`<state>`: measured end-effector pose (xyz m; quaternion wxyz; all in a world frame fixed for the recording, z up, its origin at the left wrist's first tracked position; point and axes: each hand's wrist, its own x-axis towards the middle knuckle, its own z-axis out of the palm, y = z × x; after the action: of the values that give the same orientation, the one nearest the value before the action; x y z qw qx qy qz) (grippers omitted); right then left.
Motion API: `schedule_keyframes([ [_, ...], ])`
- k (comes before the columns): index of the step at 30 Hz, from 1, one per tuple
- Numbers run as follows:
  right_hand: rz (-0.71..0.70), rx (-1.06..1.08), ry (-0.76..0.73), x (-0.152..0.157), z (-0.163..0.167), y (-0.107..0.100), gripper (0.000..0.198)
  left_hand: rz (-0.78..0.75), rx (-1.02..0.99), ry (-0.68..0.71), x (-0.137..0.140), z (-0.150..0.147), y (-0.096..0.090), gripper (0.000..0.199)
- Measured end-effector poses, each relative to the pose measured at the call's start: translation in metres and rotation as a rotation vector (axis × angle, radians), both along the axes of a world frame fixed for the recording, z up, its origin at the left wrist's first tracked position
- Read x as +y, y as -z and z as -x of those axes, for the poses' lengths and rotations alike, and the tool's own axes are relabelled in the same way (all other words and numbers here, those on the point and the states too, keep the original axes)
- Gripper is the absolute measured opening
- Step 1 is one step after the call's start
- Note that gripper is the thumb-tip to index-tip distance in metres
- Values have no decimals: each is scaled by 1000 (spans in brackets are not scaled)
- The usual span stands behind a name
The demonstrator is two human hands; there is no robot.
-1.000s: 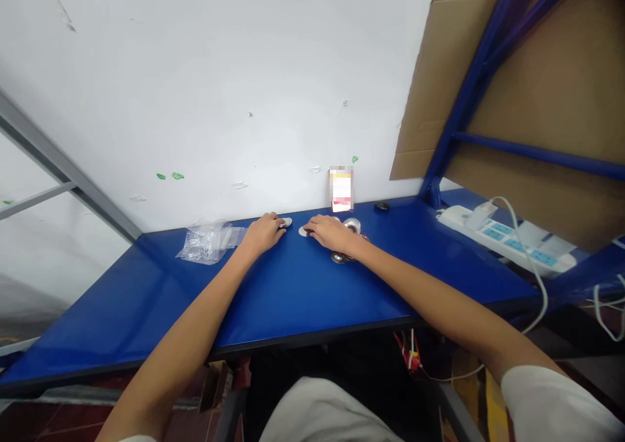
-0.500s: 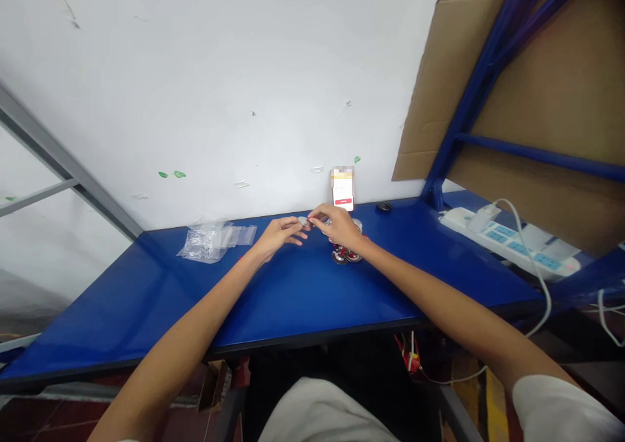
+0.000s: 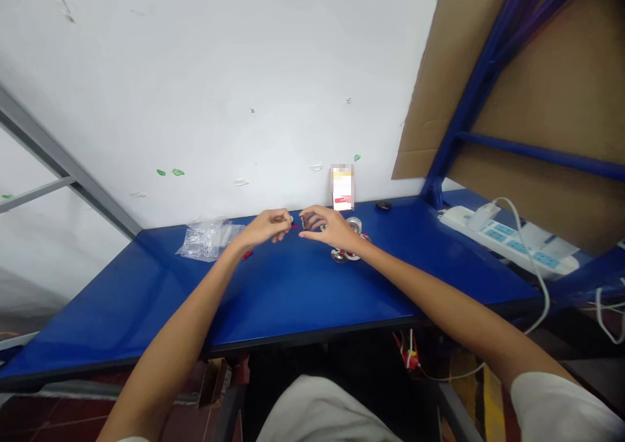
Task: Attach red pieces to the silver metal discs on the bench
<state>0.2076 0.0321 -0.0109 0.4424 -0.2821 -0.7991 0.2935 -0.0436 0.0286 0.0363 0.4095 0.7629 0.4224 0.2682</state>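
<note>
Above the back middle of the table, my left hand (image 3: 271,226) is closed, its fingertips pinching a small pale round piece (image 3: 291,220) with a thin red strip (image 3: 295,226) sticking out to the right. Facing it across a small gap, my right hand (image 3: 328,228) curves its thumb and fingers around a small metallic disc (image 3: 304,223), seen nearly edge-on. Beside and partly behind my right hand lies a pile of shiny round metal pieces (image 3: 338,255) with red parts. One small red piece (image 3: 247,254) lies by my left wrist.
Clear plastic bags (image 3: 202,240) lie at the left back of the blue table (image 3: 293,299). A lit phone (image 3: 343,188) leans on the wall. Further right are a black round object (image 3: 383,206) and a white power strip (image 3: 508,241) with a cable.
My hands were together at one small round piece; now they are apart. My left hand has moved left and turned, and a red strip shows at its fingertips.
</note>
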Motion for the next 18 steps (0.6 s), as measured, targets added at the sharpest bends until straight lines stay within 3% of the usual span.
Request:
schedule_keyframes([
  [3,26,21,43,4,-3,-3,48,-114,428,-36,9,46,-20,15],
  [6,50,12,39,7,-6,-4,47,6,738,-85,16,79,-28,26],
  [8,49,8,31,7,-5,-3,47,5,839,-190,18,86,-28,39],
  [11,49,0,24,3,-1,-1,47,-188,743,-287,13,72,-28,50],
  [13,59,11,3,0,2,-1,46,-246,555,-220,8,53,-28,48],
  [18,-18,72,-11,-6,5,-3,44,-36,17,47,3,9,-9,40],
])
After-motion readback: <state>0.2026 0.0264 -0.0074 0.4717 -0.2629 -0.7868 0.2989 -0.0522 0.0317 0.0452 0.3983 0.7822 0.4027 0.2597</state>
